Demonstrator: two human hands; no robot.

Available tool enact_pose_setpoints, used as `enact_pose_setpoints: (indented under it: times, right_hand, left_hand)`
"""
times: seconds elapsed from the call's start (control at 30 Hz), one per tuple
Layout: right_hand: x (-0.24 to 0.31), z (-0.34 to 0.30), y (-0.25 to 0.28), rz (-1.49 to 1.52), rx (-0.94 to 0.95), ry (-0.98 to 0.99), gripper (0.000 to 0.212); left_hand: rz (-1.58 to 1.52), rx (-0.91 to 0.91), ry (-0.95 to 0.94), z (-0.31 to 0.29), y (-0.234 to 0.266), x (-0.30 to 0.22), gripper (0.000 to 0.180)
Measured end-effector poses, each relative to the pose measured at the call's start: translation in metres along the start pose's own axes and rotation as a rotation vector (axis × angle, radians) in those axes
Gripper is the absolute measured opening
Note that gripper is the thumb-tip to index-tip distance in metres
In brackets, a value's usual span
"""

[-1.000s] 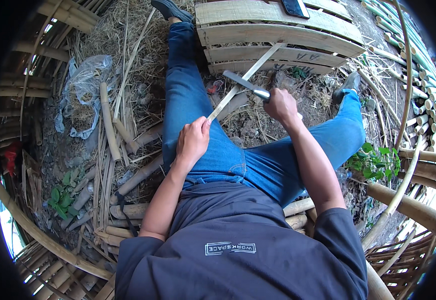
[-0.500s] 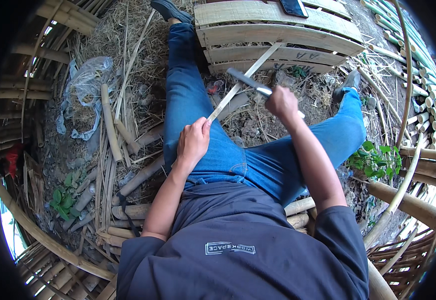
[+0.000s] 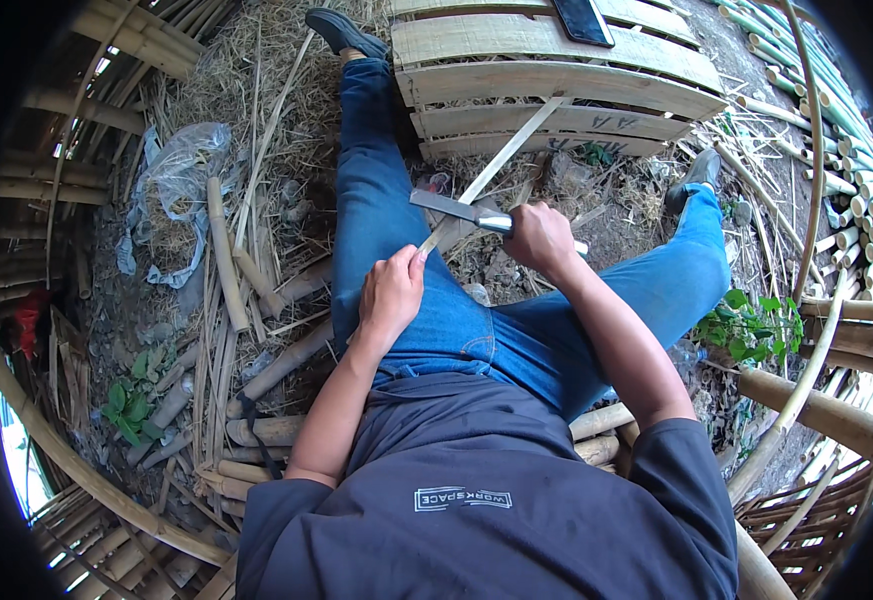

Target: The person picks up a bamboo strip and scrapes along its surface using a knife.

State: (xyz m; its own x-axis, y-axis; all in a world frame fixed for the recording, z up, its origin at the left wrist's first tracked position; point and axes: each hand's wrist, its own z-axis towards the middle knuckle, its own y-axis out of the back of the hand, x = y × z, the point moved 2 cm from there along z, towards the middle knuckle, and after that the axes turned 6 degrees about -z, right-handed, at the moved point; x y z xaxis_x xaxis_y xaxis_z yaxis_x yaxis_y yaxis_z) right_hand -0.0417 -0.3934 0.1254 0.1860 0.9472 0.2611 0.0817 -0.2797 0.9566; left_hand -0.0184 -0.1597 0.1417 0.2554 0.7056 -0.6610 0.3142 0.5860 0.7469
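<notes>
A long pale bamboo strip (image 3: pixel 512 146) slants from the slatted wooden crate (image 3: pixel 556 78) down toward my lap. My left hand (image 3: pixel 393 288) is closed on its near end, above my left thigh. In my right hand (image 3: pixel 543 238) is a knife with a broad, flat, grey blade (image 3: pixel 443 205), its fist wrapped round the handle. The blade lies across the strip a short way beyond my left fingers, pointing left. Whether its edge bites into the strip is too small to tell. The far end of the strip meets the crate's side slats.
A phone (image 3: pixel 583 20) lies on the crate. Left of my leg are a clear plastic bag (image 3: pixel 181 170), cut bamboo pieces (image 3: pixel 224 255) and thin strips on straw-covered ground. Bamboo poles (image 3: pixel 836 130) are stacked far right. A leafy plant (image 3: pixel 753 328) grows beside my right knee.
My right hand has drawn the knife down along the strip toward me and slightly left. The blade is now closer to my left hand, which still grips the strip.
</notes>
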Motion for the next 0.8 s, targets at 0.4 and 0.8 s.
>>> enact_pose_setpoints:
  times: [0.4, 0.8]
  right_hand:
    - [-0.053, 0.014, 0.011, 0.031, -0.039, -0.260, 0.020]
    - [-0.042, 0.008, -0.007, 0.107, -0.068, -0.164, 0.024]
  left_hand:
    - [0.016, -0.005, 0.015, -0.003, 0.002, -0.003, 0.028]
    - [0.018, -0.024, -0.006, -0.003, 0.003, -0.008, 0.026]
